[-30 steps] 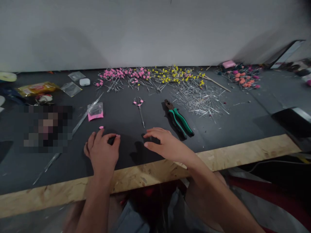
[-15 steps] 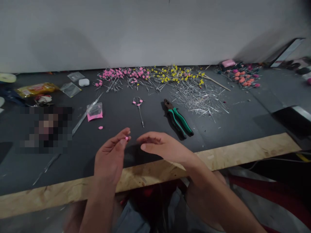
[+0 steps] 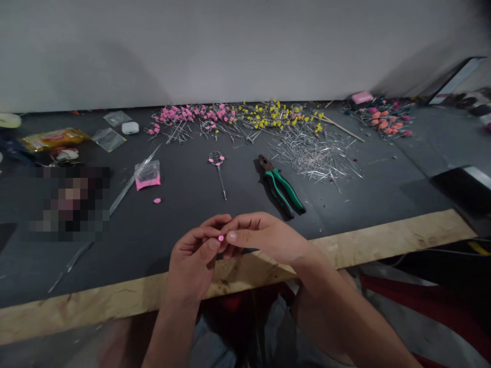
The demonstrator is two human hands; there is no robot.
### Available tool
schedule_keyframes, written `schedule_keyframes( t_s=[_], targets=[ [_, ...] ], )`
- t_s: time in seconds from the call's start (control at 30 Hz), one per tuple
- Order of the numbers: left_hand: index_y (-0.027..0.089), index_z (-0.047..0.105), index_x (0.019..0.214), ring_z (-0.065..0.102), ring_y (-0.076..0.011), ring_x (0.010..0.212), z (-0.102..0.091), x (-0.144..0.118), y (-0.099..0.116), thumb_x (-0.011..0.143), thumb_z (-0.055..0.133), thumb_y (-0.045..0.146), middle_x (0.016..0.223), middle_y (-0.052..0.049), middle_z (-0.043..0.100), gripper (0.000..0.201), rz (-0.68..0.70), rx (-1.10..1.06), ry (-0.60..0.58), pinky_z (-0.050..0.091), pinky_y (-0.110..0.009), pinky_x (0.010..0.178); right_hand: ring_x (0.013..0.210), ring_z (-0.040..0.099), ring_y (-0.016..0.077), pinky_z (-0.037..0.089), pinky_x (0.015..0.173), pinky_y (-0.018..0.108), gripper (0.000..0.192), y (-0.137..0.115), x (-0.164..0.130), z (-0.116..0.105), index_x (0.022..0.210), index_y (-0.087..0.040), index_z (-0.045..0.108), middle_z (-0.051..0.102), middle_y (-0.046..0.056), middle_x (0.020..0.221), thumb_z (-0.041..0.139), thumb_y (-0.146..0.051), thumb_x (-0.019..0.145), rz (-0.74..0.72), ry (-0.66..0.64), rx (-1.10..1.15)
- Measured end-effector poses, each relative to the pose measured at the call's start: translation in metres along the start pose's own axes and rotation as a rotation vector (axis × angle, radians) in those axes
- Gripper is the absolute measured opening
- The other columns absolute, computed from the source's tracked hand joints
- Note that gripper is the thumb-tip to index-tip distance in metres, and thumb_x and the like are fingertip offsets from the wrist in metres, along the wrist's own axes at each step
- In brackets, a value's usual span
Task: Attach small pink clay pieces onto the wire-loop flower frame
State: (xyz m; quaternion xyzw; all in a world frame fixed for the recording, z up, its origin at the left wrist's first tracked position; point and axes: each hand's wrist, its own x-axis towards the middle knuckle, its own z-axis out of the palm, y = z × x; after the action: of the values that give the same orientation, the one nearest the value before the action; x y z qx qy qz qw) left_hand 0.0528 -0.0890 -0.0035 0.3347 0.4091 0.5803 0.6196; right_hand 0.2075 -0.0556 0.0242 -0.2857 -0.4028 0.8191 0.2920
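Observation:
A small pink clay-like piece (image 3: 220, 238) sits pinched in the fingertips of my left hand (image 3: 195, 260), just above the table's front edge. My right hand (image 3: 264, 237) is closed from the other side, its thumb and fingertips meeting at the same piece. Beyond them lies a thin wire stem with a round mesh head (image 3: 217, 159) that carries several pink bits. To the left are a clear bag of pink material (image 3: 148, 180) and a loose pink lump (image 3: 157, 201). Green-handled pliers (image 3: 282, 188) rest to the right of the stem.
Along the wall lie pink-tipped stems (image 3: 192, 116), yellow-tipped stems (image 3: 276, 117) and a heap of bare wire pins (image 3: 318, 156). Coral and dark pieces (image 3: 387, 122) are at the right. A yellow packet (image 3: 56, 139) and a white case (image 3: 130, 128) lie left. The front edge is raw wood (image 3: 402, 235).
My left hand has moved right with the pink piece, and my right hand has closed in, so the fingertips of both now meet at it.

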Motion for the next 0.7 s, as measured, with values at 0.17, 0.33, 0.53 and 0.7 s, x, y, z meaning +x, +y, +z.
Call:
schedule_keyframes(
  t_s=[0.17, 0.33, 0.53, 0.7],
  targets=[
    [0.025, 0.071, 0.073, 0.066, -0.0171, 0.081, -0.001, -0.003, 0.002, 0.068, 0.074, 0.024, 0.101, -0.004, 0.069, 0.006, 0.084, 0.158, -0.014, 0.056, -0.025, 0.058, 0.066, 0.06, 0.0075, 0.047, 0.067, 0.023, 0.014, 0.0, -0.002, -0.002, 0.078, -0.016, 0.063, 0.064, -0.002, 0.07, 0.063, -0.029, 0.081, -0.019, -0.016, 0.01],
    [0.024, 0.07, 0.085, 0.063, -0.0185, 0.093, -0.005, -0.004, 0.004, 0.072, 0.069, 0.017, 0.102, -0.005, 0.068, 0.014, 0.231, 0.356, -0.035, 0.057, -0.029, 0.072, 0.064, 0.058, 0.0068, 0.047, 0.067, 0.022, 0.014, -0.002, -0.003, -0.002, 0.076, -0.016, 0.061, 0.063, -0.002, 0.07, 0.063, -0.028, 0.08, -0.027, 0.014, 0.006],
    [0.029, 0.069, 0.095, 0.063, -0.015, 0.094, 0.001, -0.006, 0.018, 0.076, 0.065, 0.013, 0.106, 0.0, 0.067, 0.025, 0.394, 0.75, -0.094, 0.053, -0.029, 0.085, 0.063, 0.056, 0.0069, 0.046, 0.067, 0.023, 0.016, -0.003, -0.002, -0.003, 0.073, -0.016, 0.059, 0.061, -0.003, 0.067, 0.062, -0.029, 0.081, -0.05, 0.031, -0.016],
    [0.03, 0.066, 0.096, 0.065, -0.0135, 0.093, 0.006, -0.007, 0.027, 0.077, 0.064, 0.012, 0.107, 0.003, 0.067, 0.027, 0.521, 0.976, -0.093, 0.054, -0.028, 0.084, 0.064, 0.054, 0.0075, 0.043, 0.067, 0.023, 0.02, -0.001, -0.003, -0.003, 0.073, -0.016, 0.059, 0.06, -0.003, 0.067, 0.062, -0.033, 0.082, -0.075, 0.034, -0.022]
  ],
)
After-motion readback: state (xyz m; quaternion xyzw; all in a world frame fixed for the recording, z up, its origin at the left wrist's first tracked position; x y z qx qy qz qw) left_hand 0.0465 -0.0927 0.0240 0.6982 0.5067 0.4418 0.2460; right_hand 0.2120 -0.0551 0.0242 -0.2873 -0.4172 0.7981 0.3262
